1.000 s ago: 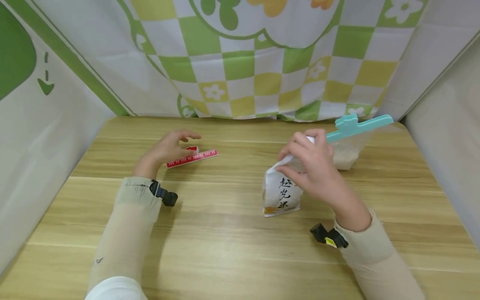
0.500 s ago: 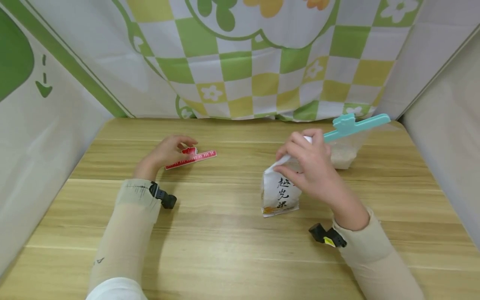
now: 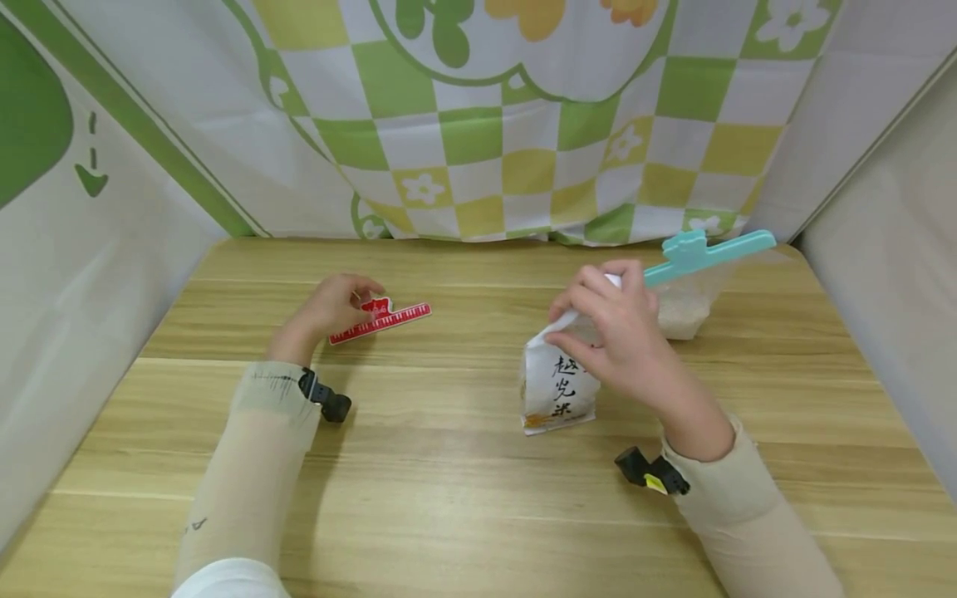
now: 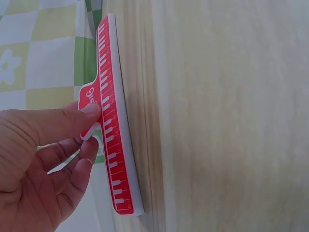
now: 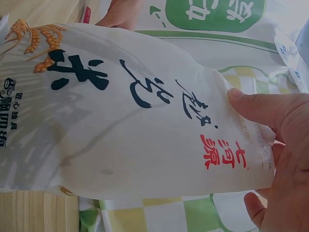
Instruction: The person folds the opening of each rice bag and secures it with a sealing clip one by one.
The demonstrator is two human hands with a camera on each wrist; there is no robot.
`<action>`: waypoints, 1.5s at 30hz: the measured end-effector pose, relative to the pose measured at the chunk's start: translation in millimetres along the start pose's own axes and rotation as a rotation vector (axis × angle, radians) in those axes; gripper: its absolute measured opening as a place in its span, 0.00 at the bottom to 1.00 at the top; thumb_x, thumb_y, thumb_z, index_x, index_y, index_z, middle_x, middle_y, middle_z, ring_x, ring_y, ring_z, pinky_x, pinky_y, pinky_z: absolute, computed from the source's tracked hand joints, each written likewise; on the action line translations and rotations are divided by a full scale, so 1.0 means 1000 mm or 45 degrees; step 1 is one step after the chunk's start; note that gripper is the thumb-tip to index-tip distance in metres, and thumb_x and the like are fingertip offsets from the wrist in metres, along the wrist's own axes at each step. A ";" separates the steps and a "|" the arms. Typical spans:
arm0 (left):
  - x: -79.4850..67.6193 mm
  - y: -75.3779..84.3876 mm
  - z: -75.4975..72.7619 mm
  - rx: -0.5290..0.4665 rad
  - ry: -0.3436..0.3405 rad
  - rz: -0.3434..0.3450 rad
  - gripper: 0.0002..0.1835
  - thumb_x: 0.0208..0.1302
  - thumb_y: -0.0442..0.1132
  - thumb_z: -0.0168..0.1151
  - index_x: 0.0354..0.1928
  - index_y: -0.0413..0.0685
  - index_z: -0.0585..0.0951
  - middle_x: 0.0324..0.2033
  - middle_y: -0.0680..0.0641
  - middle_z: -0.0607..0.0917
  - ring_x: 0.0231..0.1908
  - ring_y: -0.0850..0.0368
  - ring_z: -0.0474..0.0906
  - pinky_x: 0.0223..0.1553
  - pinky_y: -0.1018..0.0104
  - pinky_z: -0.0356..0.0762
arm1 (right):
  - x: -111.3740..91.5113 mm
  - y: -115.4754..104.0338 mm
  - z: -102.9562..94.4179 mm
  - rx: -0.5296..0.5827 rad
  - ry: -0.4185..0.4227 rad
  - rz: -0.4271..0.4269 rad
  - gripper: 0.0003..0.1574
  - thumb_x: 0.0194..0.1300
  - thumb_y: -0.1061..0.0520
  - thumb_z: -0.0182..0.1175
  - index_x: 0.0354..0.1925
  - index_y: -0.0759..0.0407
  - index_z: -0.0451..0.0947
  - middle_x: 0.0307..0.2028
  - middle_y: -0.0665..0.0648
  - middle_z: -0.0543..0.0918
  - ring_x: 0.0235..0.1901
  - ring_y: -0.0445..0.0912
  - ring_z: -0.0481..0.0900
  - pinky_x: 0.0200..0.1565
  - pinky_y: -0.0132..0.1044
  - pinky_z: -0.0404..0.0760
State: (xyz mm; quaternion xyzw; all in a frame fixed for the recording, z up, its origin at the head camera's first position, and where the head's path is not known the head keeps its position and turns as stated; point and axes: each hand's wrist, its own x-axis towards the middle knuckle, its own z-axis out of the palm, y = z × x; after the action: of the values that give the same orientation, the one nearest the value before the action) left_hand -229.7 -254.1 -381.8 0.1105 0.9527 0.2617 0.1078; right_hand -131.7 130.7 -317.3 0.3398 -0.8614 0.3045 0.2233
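Observation:
At the left of the table, my left hand (image 3: 329,307) pinches the raised handle tab of a red bag clip (image 3: 404,316) printed with piano keys. The left wrist view shows the thumb on the tab's printed face and the fingers behind it; the long red clip (image 4: 113,154) lies along the tabletop. My right hand (image 3: 616,332) grips the folded top of a white rice bag (image 3: 561,390), which stands upright on the table. Close up in the right wrist view, the white bag (image 5: 125,121) bears black and red characters, with the thumb pressed on its upper edge.
Behind the right hand stands a clear bag of rice (image 3: 684,311), its top held by a turquoise clip (image 3: 710,253). A green, yellow and white checked cloth (image 3: 471,141) hangs along the table's (image 3: 449,498) back edge, with white walls at both sides.
The left hand has lowered slightly onto the red clip, and its fingers have closed round the tab. The right hand and the white bag have stayed nearly in place.

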 end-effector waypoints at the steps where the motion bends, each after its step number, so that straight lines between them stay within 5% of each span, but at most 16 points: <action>1: 0.000 0.001 0.000 0.006 0.002 -0.002 0.21 0.62 0.25 0.61 0.59 0.34 0.78 0.46 0.34 0.80 0.47 0.41 0.74 0.53 0.46 0.73 | 0.000 0.000 0.000 0.000 0.000 0.002 0.15 0.49 0.59 0.78 0.32 0.55 0.80 0.35 0.53 0.79 0.50 0.61 0.62 0.43 0.62 0.60; 13: -0.007 0.006 0.001 0.017 0.028 0.001 0.16 0.63 0.27 0.63 0.54 0.33 0.79 0.57 0.31 0.73 0.57 0.32 0.72 0.61 0.39 0.70 | -0.001 0.001 0.001 0.001 0.004 -0.015 0.15 0.49 0.59 0.78 0.32 0.56 0.80 0.35 0.53 0.79 0.51 0.62 0.63 0.46 0.62 0.60; 18: -0.007 0.005 0.001 -0.004 -0.002 0.016 0.14 0.64 0.28 0.62 0.52 0.35 0.78 0.54 0.31 0.79 0.56 0.35 0.76 0.60 0.41 0.72 | -0.001 0.001 0.001 -0.001 0.005 -0.026 0.15 0.48 0.59 0.78 0.32 0.56 0.80 0.35 0.53 0.79 0.51 0.62 0.63 0.47 0.62 0.60; 26: -0.009 0.009 0.002 -0.041 -0.071 0.015 0.27 0.66 0.31 0.63 0.67 0.38 0.70 0.54 0.33 0.78 0.53 0.38 0.75 0.57 0.43 0.73 | -0.001 0.001 0.000 -0.015 -0.001 -0.014 0.15 0.49 0.59 0.78 0.32 0.55 0.80 0.36 0.53 0.79 0.50 0.62 0.63 0.47 0.61 0.60; 37: -0.010 0.013 0.006 -0.029 -0.107 0.056 0.18 0.66 0.34 0.63 0.56 0.39 0.76 0.52 0.34 0.82 0.53 0.42 0.77 0.55 0.47 0.74 | -0.001 0.000 0.000 -0.019 -0.027 0.013 0.15 0.49 0.58 0.78 0.33 0.54 0.80 0.36 0.52 0.78 0.51 0.61 0.63 0.45 0.61 0.61; 45: -0.011 0.023 0.006 -0.034 -0.145 0.102 0.15 0.64 0.35 0.65 0.51 0.42 0.76 0.37 0.43 0.83 0.35 0.52 0.71 0.40 0.60 0.69 | -0.001 -0.001 -0.002 -0.026 -0.051 0.027 0.16 0.49 0.58 0.78 0.33 0.54 0.80 0.37 0.51 0.78 0.52 0.60 0.62 0.43 0.60 0.61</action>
State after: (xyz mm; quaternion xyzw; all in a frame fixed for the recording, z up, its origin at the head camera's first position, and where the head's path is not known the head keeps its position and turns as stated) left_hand -213.6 -234.8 -373.3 0.1619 0.9363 0.2717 0.1526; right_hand -130.0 131.8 -315.6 0.3345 -0.8723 0.2909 0.2062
